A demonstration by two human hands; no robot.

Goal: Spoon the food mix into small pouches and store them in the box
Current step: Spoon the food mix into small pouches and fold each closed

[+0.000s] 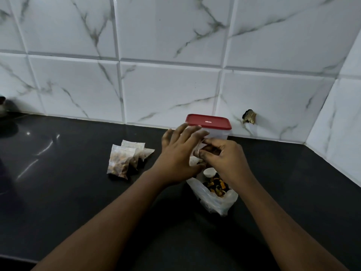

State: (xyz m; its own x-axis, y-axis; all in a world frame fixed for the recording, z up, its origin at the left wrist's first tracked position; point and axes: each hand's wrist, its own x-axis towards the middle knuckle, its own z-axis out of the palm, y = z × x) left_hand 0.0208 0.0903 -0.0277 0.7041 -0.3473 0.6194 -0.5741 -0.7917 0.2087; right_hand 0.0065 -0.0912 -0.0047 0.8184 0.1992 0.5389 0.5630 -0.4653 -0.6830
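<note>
Item: small clear plastic pouch (195,156), pinched by right hand (224,159), flat-fingered left hand (179,155) steadying; directly above open bag of mix (214,200); red-lidded clear box (209,122) just behind, black counter (78,192) back edge.

Home kitchen, by the look of it. Black polished stone countertop (78,192) runs into a corner, glossy enough to throw back light. Walls above it are clad in white tiles (170,90) with grey marble veining; one tile is broken through, leaving a ragged hole (249,116). On the counter: plastic food box (217,133) with red lid (208,121), open plastic bag (214,201) of mixed dried food, small filled pouches (125,159). Dark vessel (3,106) at far left edge, blurred.
</note>
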